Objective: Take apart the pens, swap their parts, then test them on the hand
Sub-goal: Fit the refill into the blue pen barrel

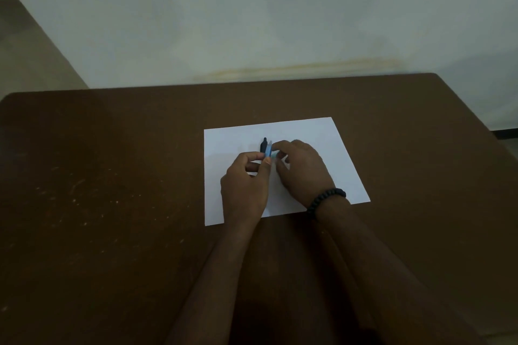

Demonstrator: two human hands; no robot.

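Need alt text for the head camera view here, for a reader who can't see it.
Over a white sheet of paper on a brown table, the left hand grips two pens, one dark, one light blue, while the right hand, with a dark beaded bracelet on its wrist, reaches to them.

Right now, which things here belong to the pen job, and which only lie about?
For the job: dark pen and light blue pen, both held in left hand; right hand at them.
Lying about: white paper sheet, brown table, black bead bracelet.
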